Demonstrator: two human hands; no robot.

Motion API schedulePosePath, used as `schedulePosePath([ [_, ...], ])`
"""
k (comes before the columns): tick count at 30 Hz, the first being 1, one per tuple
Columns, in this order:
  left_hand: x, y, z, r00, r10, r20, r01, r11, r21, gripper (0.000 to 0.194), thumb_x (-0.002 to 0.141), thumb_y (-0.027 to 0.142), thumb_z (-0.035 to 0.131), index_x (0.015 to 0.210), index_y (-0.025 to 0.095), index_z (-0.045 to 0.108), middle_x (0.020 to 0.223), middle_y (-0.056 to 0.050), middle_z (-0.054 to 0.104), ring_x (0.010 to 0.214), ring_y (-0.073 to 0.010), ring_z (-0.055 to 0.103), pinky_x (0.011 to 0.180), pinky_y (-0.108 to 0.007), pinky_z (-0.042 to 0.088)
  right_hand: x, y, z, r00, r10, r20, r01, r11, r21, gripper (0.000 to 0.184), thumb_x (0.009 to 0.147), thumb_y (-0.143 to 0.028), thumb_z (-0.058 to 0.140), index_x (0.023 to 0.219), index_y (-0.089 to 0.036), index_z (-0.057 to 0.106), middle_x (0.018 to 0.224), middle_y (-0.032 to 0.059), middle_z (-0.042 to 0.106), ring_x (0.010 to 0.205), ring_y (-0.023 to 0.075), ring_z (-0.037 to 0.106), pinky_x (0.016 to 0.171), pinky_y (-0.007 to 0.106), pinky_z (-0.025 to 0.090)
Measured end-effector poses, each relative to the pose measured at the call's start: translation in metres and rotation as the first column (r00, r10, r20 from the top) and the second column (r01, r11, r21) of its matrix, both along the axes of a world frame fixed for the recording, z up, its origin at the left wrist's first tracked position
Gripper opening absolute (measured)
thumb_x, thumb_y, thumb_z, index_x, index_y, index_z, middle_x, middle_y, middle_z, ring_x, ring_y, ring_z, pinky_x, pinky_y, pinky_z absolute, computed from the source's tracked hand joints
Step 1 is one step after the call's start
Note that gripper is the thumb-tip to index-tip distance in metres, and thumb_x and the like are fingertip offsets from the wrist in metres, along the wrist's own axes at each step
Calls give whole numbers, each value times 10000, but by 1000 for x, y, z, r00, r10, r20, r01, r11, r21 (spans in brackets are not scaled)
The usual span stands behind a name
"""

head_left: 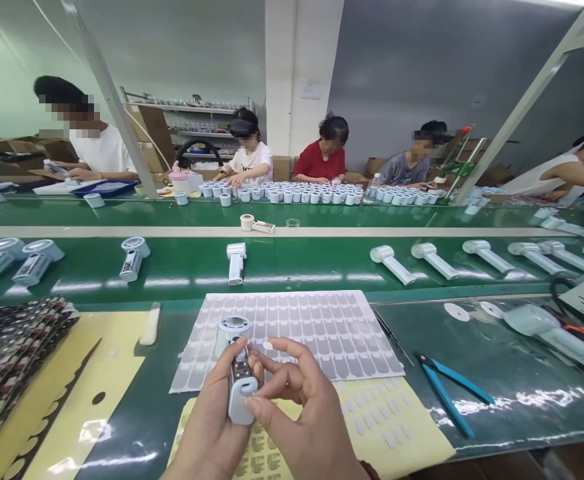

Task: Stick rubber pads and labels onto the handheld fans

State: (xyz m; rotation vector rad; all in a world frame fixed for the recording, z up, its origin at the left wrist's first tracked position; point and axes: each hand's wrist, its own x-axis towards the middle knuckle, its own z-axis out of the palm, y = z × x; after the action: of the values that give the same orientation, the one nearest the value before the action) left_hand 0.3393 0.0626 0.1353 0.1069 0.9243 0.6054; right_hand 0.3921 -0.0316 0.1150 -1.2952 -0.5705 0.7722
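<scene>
Holding a small handheld fan body (238, 373) low at six o'clock, you are working just above the near edge of the green bench (522, 393); your left hand (212, 427) is wrapping its fingers around the lower grip, thumb up along the side, so the round white head is pointing away from you toward twelve; your right hand (302, 413) is closing in from three o'clock, thumb lying on the base of the grip and forefinger and middle finger pinching narrowly on a tiny white sticker (268, 345) just beside the exposed front; directly beyond the fan, at twelve, a sheet of die-cut white stickers (322, 327) is lying flat, overlapping a yellow backing sheet (397, 427) at four o'clock; blue-handled tweezers (447, 387) are resting at three o'clock, well apart from your hands; at nine o'clock a stack of patterned sheets (7, 353) is sitting beside another yellow backing (72, 407); on the conveyor belt (322, 263) at twelve, more fans (236, 261) are lying spaced out; across it, other people are sitting at work.
</scene>
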Motion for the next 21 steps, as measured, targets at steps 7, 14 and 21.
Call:
schedulePosePath([
  [7, -2, 1, 1, 999, 34, -13, -34, 999, -4, 127, 902, 86, 569, 786, 134, 549, 627, -6, 544, 459, -77, 550, 428, -163, 500, -1, 3, -1, 999, 14, 34, -14, 1000, -5, 477, 686, -215, 746, 1142, -221, 605, 726, -3, 740, 1216, 287, 644, 1075, 469, 470],
  [14, -1, -6, 2, 998, 21, 63, -17, 997, -72, 190, 914, 120, 556, 726, 143, 533, 594, 0, 510, 437, -86, 562, 418, -177, 516, -10, 1, -19, 867, -121, 483, 94, 992, 79, 560, 791, -179, 691, 1313, -287, 517, 801, -32, 748, 1044, 234, 731, 956, 370, 566],
  [21, -15, -6, 2, 998, -39, 50, 43, 996, -78, 82, 924, 91, 511, 914, 77, 591, 705, -30, 561, 423, -43, 530, 398, -119, 491, 8, -5, -30, 816, -171, 552, 210, 978, -7, 854, 715, -556, 808, 1430, -310, 412, 1128, 58, 614, 865, 226, 708, 610, 293, 620],
])
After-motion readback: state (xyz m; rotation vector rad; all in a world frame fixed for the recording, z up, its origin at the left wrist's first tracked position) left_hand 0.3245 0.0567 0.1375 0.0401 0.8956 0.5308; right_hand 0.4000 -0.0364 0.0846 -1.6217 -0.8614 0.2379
